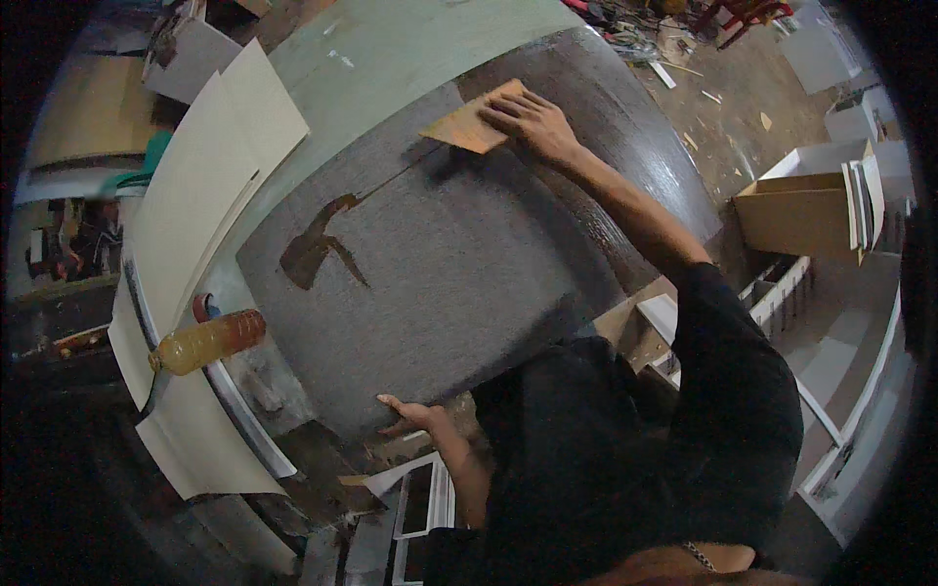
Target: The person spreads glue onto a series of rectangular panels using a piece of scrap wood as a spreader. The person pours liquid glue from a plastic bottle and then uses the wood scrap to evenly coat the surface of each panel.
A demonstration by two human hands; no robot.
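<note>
A grey sheet [420,283] with a dull, fabric-like surface lies in front of me. Brown liquid [318,244] is spilled on its left half, with a thin trail running toward the far side. My right hand [532,122] is closed on a flat tan spreader board [476,122], held at the sheet's far edge. At the near left edge, my left hand [415,415] grips the grey sheet, thumb on top and the other fingers partly hidden. Beyond and to the right, a darker, shiny wet-looking strip [635,127] adjoins the sheet.
A clear plastic bottle [210,342] of yellow-brown liquid lies on its side at the left, near cream boards [230,137]. A pale green surface [391,39] extends at the far side. On the right stands an open box [796,210]; scraps [664,75] litter the floor beyond.
</note>
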